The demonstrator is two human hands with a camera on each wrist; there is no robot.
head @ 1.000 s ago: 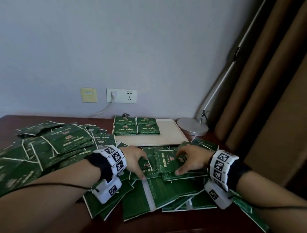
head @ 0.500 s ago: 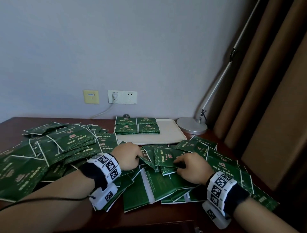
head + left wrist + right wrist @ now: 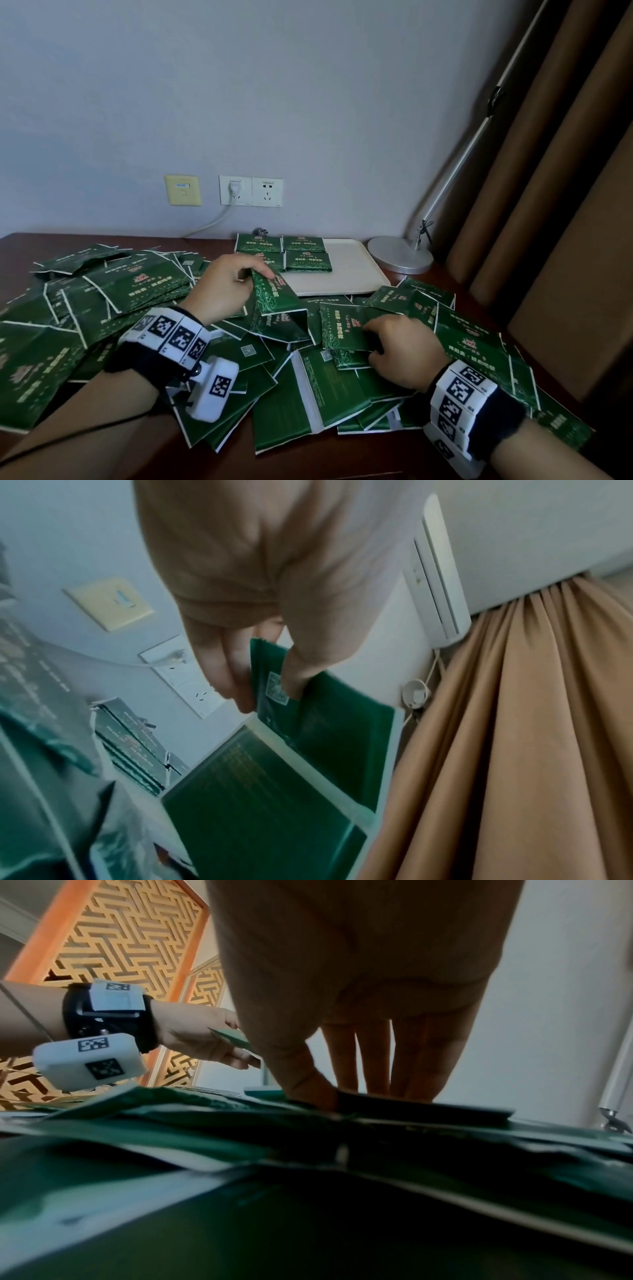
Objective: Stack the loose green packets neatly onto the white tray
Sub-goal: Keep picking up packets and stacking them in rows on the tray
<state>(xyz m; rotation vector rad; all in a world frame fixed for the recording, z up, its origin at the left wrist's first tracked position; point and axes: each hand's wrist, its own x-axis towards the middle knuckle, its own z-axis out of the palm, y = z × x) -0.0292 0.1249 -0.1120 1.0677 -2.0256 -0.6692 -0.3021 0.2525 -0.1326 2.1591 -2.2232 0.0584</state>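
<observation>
A grey wall with sockets (image 3: 251,191) is backing a dark table (image 3: 30,241) that is carrying a heap of green packets (image 3: 113,294); behind it, the white tray (image 3: 352,270) is holding four small stacks (image 3: 284,253). The left hand (image 3: 226,284) is pinching a lifted packet (image 3: 274,291), the right hand (image 3: 404,353) gripping another (image 3: 344,329) on the heap.

From the left wrist, thumb and fingers (image 3: 226,674) are clamping packets (image 3: 308,723) upright near a curtain (image 3: 514,723).

From the right wrist, thumb and fingers (image 3: 373,1056) are closing on a flat packet (image 3: 421,1108).
</observation>
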